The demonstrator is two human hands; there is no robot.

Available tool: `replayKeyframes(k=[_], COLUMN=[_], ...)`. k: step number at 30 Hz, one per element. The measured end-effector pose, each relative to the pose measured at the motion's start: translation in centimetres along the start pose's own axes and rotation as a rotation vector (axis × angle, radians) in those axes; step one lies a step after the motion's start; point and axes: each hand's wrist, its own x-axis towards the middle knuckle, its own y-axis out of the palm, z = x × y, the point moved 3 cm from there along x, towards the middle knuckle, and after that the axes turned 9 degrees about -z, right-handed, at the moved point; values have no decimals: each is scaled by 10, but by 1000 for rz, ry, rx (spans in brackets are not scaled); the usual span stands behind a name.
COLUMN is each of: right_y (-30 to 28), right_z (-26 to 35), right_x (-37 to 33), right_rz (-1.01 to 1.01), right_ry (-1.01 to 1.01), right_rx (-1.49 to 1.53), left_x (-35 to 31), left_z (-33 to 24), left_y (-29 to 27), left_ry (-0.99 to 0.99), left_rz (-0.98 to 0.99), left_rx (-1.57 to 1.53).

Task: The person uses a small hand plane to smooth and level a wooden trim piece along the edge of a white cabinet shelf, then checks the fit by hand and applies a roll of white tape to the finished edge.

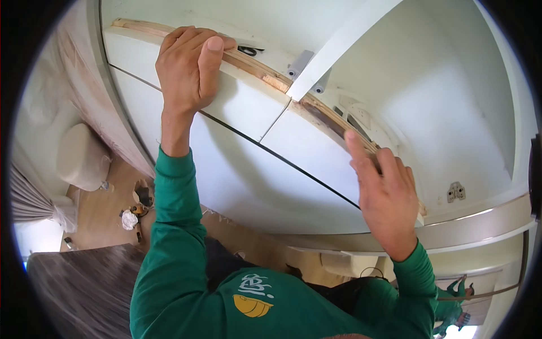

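A long wooden strip (257, 69) with raw, chipped edges runs along the upper edge of two white panels. They are a left panel (248, 104) and a right panel (305, 138), divided by a narrow seam. My left hand (189, 68) is closed over the strip near its left end, its fingertips hidden behind the wood. Farther right, my right hand (389, 195) rests on the strip's other end. Its fingers curl over the edge and its thumb points up along the wood. A white upright divider (333, 53) meets the strip between my hands.
Behind the strip lie white cabinet compartments; two grey cylindrical fittings (299, 63) flank the divider. A metal hinge plate (456, 192) is fixed at right. Below left are a grey-brown covered surface (84, 282), a wooden floor (104, 217) with tools, and a curtain (34, 198). A mirror-like surface (480, 277) shows a green-clothed person.
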Motion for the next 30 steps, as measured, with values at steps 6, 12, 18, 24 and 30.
replayKeyframes(k=[6, 12, 18, 24, 30], right_y=[0, -2, 1, 3, 4], right_z=[-3, -1, -5, -4, -3], right_x=[-10, -2, -2, 1, 3], right_rz=[-4, -13, -9, -25, -48], right_ry=[11, -19, -21, -24, -15], right_rx=[-39, -47, -34, -55, -26], left_x=[1, 3, 0, 0, 0], left_z=[-1, 4, 4, 2, 2], left_y=[1, 1, 0, 2, 4], left_ry=[-12, 34, 25, 21, 16], left_rz=[23, -51, -39, -20, -30], left_rx=[23, -16, -5, 20, 5])
